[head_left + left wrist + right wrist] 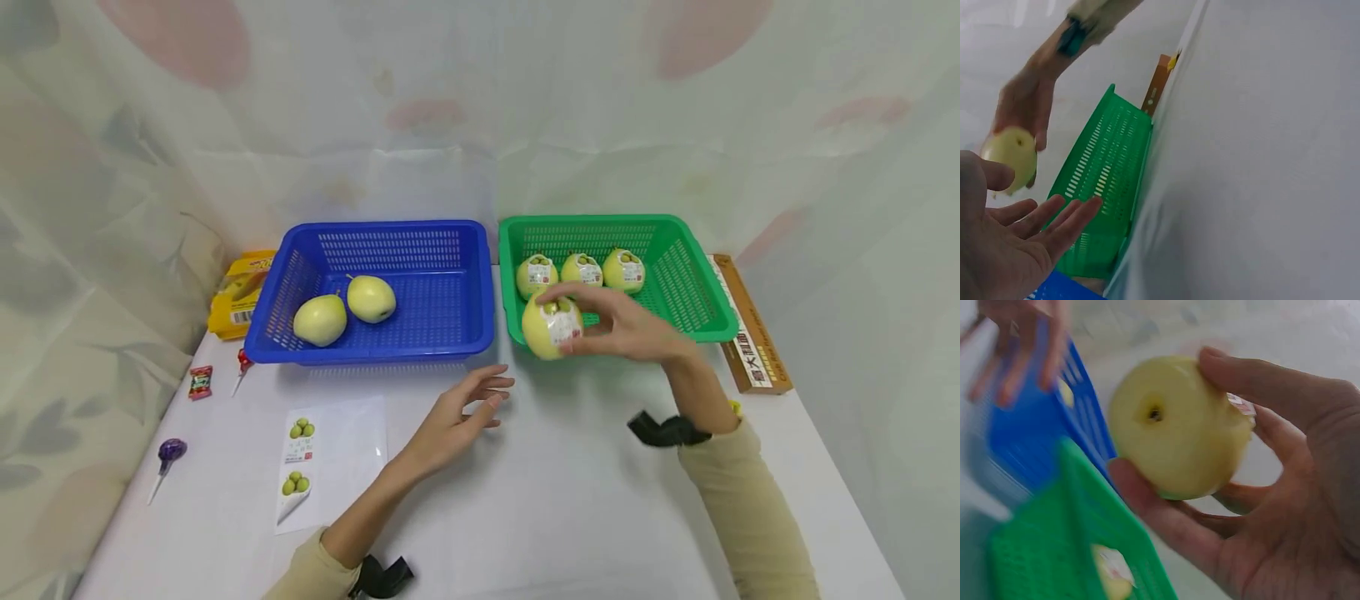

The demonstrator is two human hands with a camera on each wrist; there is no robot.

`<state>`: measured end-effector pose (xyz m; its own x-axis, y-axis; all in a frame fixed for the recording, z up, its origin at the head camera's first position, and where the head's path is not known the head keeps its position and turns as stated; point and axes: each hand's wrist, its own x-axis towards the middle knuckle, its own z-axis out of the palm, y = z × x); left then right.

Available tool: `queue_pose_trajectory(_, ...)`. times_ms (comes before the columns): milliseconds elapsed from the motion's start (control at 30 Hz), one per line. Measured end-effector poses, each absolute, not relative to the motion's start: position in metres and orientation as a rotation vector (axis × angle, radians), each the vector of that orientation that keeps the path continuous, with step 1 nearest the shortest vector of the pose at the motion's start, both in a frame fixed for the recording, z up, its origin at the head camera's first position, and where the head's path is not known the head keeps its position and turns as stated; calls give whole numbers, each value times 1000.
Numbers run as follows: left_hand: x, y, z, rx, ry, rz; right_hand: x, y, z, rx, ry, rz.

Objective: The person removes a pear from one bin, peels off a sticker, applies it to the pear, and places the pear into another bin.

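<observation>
My right hand (600, 321) grips a yellow-green pear with a sticker (551, 327) just above the front left corner of the green basket (678, 329). The right wrist view shows the same pear (1175, 425) held between thumb and fingers. Three more stickered pears (581, 270) lie along the back of the green basket. My left hand (468, 408) hovers open over the white table, fingers spread, holding nothing, a little left of the held pear (1013, 156). Two bare pears (345, 308) lie in the blue basket (465, 333).
A sheet of pear stickers (300, 462) lies on the table by my left forearm. A yellow packet (238, 292), a red sweet (199, 382) and a purple lollipop (169, 454) sit at the left. A brown box (750, 342) lies right of the green basket.
</observation>
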<state>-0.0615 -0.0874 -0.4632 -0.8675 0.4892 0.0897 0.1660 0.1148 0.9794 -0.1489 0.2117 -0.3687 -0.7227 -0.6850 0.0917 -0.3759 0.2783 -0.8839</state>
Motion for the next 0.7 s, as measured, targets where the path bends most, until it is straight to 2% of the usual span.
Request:
queue_pose_trajectory(133,-69,-74,-464,683,2248,1692,-206,227,-360,-891,2248,-1245)
queue_pose_trajectory(267,-75,-64,-464,650,2280,1631,-240,232,-371,-714,2097,-1107)
queue_pose_trajectory(433,-78,-60,-465,616,2304,1597,-254,225,-392,-511,1991,-1048)
queue_pose_trajectory(700,-77,-60,-467,612,2290,1612,-257,212,-411,-488,1991,-1025)
